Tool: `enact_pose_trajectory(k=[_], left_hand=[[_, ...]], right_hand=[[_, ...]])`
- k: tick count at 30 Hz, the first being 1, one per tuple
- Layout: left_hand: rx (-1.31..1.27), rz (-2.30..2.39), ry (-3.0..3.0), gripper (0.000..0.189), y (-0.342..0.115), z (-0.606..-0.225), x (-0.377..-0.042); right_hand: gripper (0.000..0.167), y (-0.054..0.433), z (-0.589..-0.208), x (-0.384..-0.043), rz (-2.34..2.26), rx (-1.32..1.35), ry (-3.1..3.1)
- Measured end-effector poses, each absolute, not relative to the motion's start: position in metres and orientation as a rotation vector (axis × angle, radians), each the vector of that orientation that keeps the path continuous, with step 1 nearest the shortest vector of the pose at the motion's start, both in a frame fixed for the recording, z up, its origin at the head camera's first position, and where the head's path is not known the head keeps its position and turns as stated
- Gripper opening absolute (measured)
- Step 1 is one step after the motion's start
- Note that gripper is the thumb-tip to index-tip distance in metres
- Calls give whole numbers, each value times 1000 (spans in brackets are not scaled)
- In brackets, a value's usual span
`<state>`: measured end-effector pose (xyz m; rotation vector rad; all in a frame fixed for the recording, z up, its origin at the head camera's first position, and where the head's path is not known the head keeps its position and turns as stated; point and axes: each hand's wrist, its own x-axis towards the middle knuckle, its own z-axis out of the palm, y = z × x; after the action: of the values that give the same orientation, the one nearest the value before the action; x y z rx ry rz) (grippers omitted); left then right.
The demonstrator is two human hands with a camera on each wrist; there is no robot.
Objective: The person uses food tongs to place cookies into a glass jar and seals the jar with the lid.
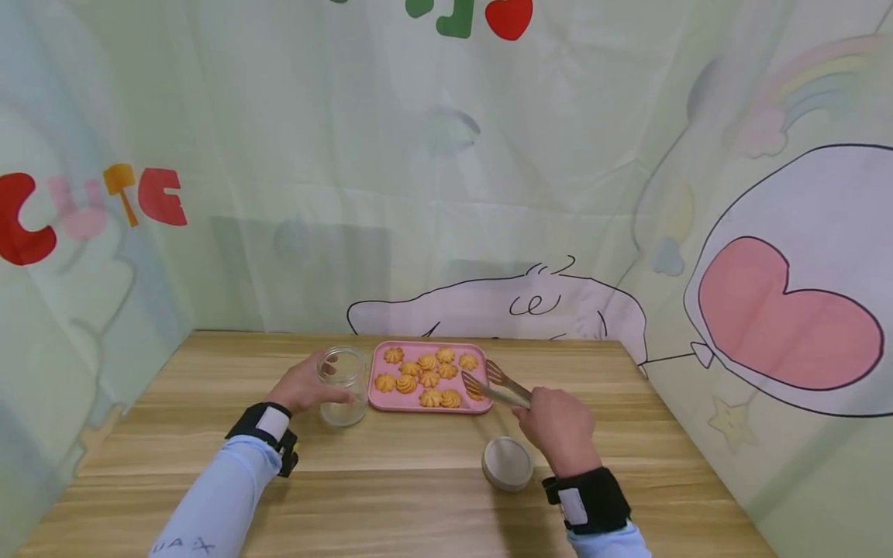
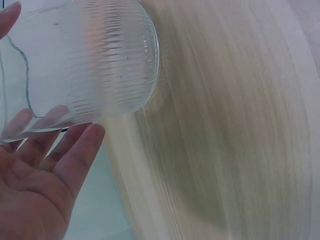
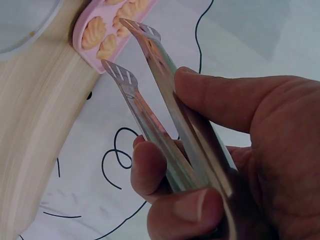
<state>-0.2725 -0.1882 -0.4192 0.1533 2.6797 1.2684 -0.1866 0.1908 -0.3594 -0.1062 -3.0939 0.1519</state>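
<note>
My left hand (image 1: 303,385) grips a clear glass jar (image 1: 342,415) left of the pink tray (image 1: 401,401); its mouth is uncovered. In the left wrist view, fingers lie along one side of the ribbed jar (image 2: 120,60), and a thumb tip shows at the other. My right hand (image 1: 558,430) holds metal tongs (image 1: 515,393) with slotted ends. Their tips spread apart over the tray's right edge, beside a swirled cookie (image 1: 473,390). The right wrist view shows thumb and fingers wrapped round the tongs (image 3: 172,110), with nothing between the tips.
Several piped cookies (image 1: 429,380) lie spread over the tray. A round lid (image 1: 508,463) lies on the wooden table (image 1: 391,496) in front of the right hand. Printed cloth (image 1: 314,155) hangs behind and at both sides of the table.
</note>
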Motion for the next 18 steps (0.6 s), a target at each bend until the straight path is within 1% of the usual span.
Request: enact_pose_trajectory(k=[7, 13, 18], left_hand=[[157, 1320, 2640, 96, -190, -423, -274], [150, 1315, 2643, 93, -188, -422, -275], [146, 1333, 2640, 91, -187, -423, -275]], right_hand=[[35, 191, -362, -191, 126, -104, -3103], [33, 191, -364, -194, 124, -95, -3105], [35, 191, -368, -196, 111, -94, -3124]])
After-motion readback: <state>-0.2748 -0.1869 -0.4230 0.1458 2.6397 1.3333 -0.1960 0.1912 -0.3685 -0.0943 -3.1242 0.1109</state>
